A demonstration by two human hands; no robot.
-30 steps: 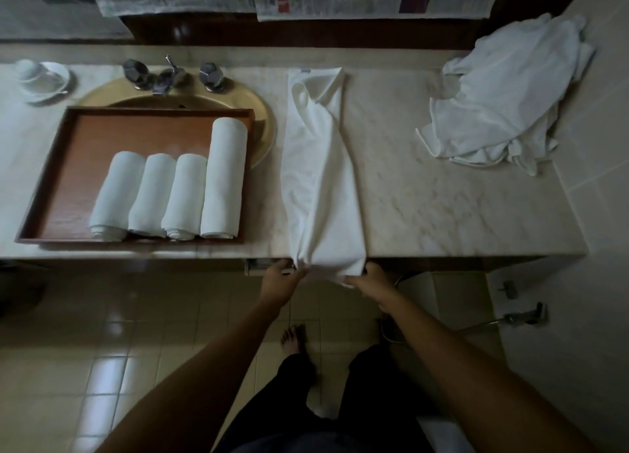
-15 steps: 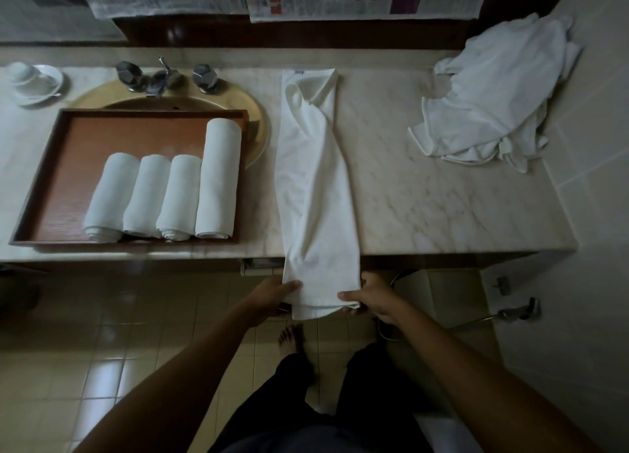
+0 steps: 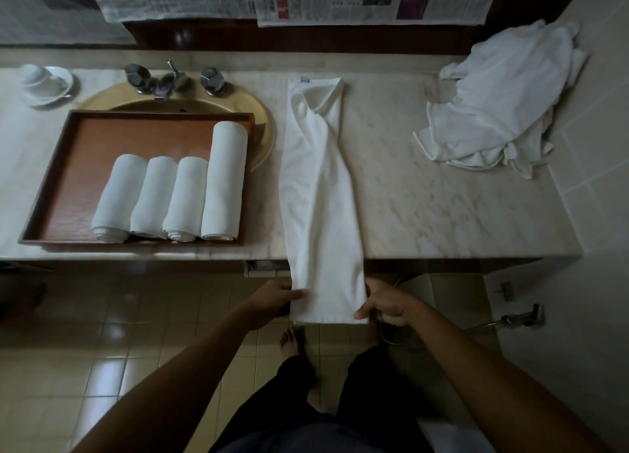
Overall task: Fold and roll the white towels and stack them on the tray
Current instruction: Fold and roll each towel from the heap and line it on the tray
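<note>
I see my left hand [image 3: 272, 301] and right hand [image 3: 384, 304] pinching the near corners of the folded white towel [image 3: 320, 194]; it looks soft, light and limp, so hold the edges.

Both bare arms reach forward; the left hand [image 3: 274, 301] and right hand [image 3: 386, 304] each pinch a near corner of the folded white cloth towel [image 3: 320, 197].

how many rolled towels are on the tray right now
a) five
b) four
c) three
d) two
b: four rolled towels lie side by side on the wooden tray, three shorter ones and a longer one on the right, while the left hand and right hand hold the near end of a folded towel hanging off the counter edge.
</note>
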